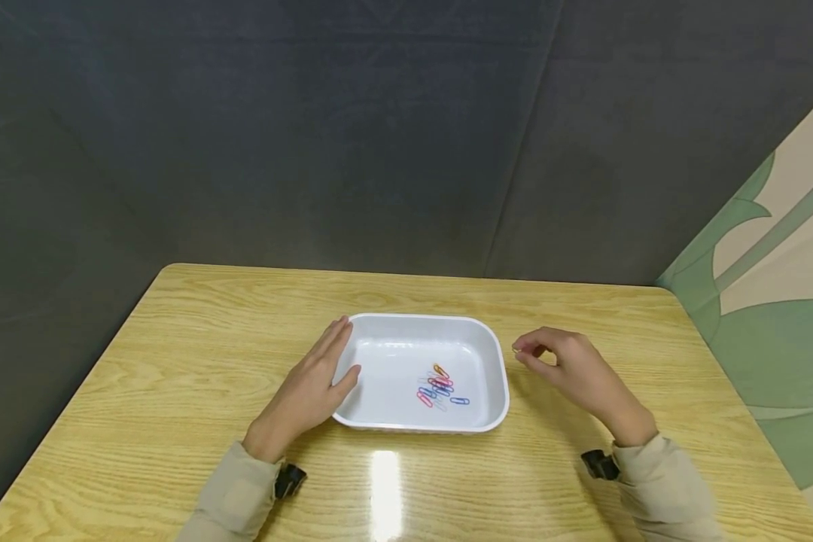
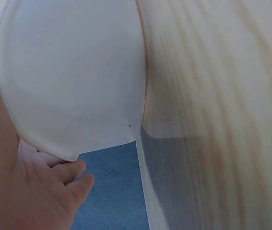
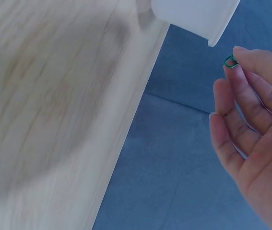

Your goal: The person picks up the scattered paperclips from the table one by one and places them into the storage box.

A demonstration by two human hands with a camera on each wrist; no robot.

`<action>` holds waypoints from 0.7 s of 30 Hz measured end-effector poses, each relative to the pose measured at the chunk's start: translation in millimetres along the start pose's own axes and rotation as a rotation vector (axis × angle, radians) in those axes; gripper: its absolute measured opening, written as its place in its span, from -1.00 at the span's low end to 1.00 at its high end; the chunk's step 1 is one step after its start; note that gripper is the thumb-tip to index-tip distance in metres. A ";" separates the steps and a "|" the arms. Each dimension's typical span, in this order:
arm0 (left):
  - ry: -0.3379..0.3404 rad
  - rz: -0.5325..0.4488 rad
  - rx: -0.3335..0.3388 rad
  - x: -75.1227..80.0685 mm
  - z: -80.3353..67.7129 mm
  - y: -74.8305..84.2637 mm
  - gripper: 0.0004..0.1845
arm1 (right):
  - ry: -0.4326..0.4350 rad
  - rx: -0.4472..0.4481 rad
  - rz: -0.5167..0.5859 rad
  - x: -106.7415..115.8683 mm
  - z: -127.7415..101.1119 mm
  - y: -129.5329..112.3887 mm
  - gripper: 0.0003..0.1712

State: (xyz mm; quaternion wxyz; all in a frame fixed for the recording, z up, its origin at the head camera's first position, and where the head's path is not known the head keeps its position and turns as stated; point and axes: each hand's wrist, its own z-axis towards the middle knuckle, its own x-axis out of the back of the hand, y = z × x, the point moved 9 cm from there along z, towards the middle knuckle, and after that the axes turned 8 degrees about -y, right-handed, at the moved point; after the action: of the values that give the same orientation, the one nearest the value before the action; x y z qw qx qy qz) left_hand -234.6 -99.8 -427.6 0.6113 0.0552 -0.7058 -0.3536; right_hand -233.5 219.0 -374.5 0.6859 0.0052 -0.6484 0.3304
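A white rectangular tray (image 1: 420, 430) stands on the table, with several paper clips (image 1: 440, 388) in pink, blue, pale and orange heaped right of its middle. My left hand (image 1: 312, 388) rests against the tray's left end, fingers stretched along the rim and thumb reaching over it. The left wrist view has the tray's outer wall (image 2: 73, 86) beside that palm. Just right of the tray, my right hand (image 1: 562, 369) pinches a small paper clip (image 3: 230, 61) between thumb and index finger. It looks green in the right wrist view and yellowish in the head view; the fingertips hide part of it.
The wood-grain table (image 1: 210, 339) extends around the tray. A dark cloth (image 1: 352, 150) hangs behind its far edge. At the right is a green and beige patterned surface (image 1: 786, 301). Black wrist straps (image 1: 289, 480) show at both cuffs.
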 end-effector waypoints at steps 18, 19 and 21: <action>0.001 0.009 0.004 -0.1 -0.6 1.3 -0.26 | 0.007 0.069 0.055 -7.6 13.7 -30.7 -0.88; 0.004 0.008 0.001 0.3 -0.7 1.5 -0.26 | 0.004 0.071 0.063 -8.9 14.7 -32.1 -0.88; 0.007 0.009 -0.002 0.7 -0.8 1.9 -0.26 | -0.005 0.078 0.077 -11.7 16.5 -35.5 -0.89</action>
State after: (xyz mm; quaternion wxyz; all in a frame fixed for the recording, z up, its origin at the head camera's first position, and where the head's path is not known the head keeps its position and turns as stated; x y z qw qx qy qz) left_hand -233.4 -99.2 -426.0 0.6156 0.0527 -0.7036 -0.3511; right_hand -231.1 178.8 -367.3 0.6703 0.0078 -0.6365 0.3814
